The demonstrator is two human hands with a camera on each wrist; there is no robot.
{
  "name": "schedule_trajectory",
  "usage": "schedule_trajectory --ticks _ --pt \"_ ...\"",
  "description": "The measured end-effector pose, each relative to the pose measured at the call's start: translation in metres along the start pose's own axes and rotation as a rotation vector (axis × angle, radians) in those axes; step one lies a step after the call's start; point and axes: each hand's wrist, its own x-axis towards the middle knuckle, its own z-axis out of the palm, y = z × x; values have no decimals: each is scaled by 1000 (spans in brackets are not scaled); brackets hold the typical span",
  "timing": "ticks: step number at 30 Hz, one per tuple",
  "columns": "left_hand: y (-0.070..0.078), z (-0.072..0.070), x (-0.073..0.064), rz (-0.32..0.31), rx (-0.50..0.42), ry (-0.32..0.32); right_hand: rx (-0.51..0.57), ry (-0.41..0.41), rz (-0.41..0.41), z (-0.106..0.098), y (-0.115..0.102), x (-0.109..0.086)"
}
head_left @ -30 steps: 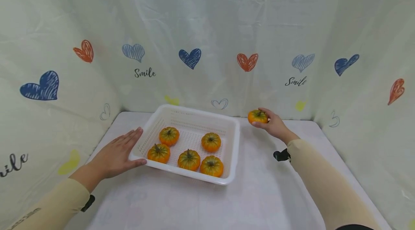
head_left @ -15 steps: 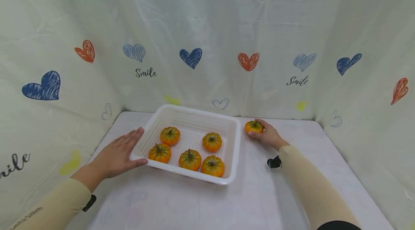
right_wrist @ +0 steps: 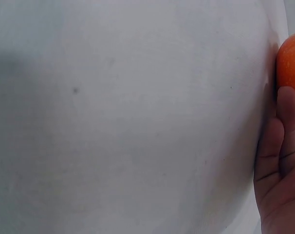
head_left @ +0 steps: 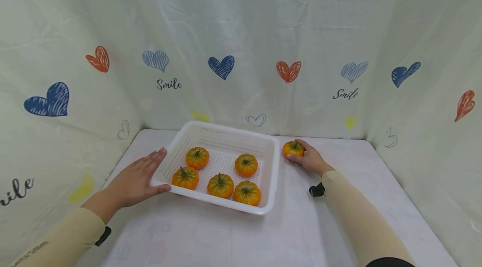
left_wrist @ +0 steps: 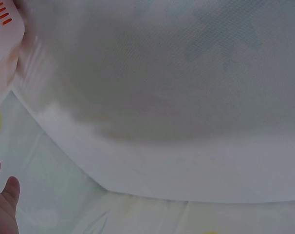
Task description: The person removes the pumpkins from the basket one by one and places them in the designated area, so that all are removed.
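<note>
Pumpkin [head_left: 292, 149] looks light and firm, best held round its ribbed sides. Right hand [head_left: 311, 159] grips it there; left hand [head_left: 132, 180], straight-fingered, lies at the basket's [head_left: 229, 138] rim.

Fingers [left_wrist: 11, 191] at lower left — slotted white basket [left_wrist: 13, 36] above, pale tabletop [left_wrist: 186, 165] across the middle.

Pale heart-printed sheeting [head_left: 248, 28] encloses a white table [head_left: 211, 242] on three sides.
</note>
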Motion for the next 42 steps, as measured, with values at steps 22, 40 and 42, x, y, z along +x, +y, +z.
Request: schedule_trajectory --ticks 22,40,42 --pt "-1 2 0 -1 0 20 1 2 7 1 4 -1" --pt "0 0 0 -2 -4 3 7 4 50 -10 8 -9" --pt "-1 1 0 1 -5 5 -3 8 43 -16 9 -11"
